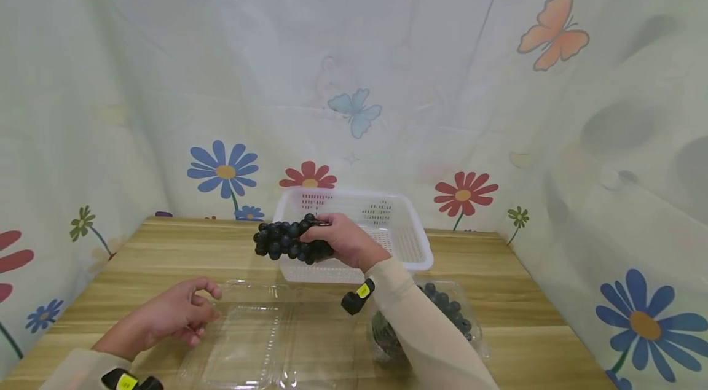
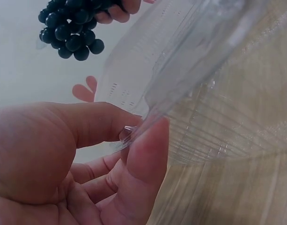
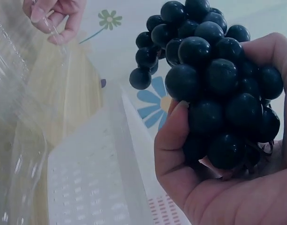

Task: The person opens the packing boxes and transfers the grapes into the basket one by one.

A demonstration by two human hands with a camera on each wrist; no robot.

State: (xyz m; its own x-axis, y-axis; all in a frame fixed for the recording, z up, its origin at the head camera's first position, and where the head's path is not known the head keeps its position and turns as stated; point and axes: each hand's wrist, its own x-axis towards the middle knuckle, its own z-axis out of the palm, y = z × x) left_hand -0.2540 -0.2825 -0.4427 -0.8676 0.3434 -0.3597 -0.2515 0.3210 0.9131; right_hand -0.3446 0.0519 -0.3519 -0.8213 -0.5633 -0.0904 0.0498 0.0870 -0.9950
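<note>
A bunch of dark grapes [image 1: 282,239] is gripped in my right hand [image 1: 345,244], lifted in front of the white basket [image 1: 354,274]. In the right wrist view, my thumb and fingers curl round the grapes [image 3: 223,75] near the stem end. My left hand [image 1: 179,311] pinches the edge of a clear plastic clamshell box [image 1: 243,341] between thumb and finger, as the left wrist view shows. That box lies spread with its lid folded back. Beneath my right forearm sits another clear box [image 1: 480,341] with dark grapes [image 1: 450,310] in it, partly hidden by the sleeve.
The perforated basket stands at the back of the wooden table [image 1: 514,292], close to a curtain [image 1: 354,27] printed with flowers and butterflies. The curtain encloses the table at the back and both sides.
</note>
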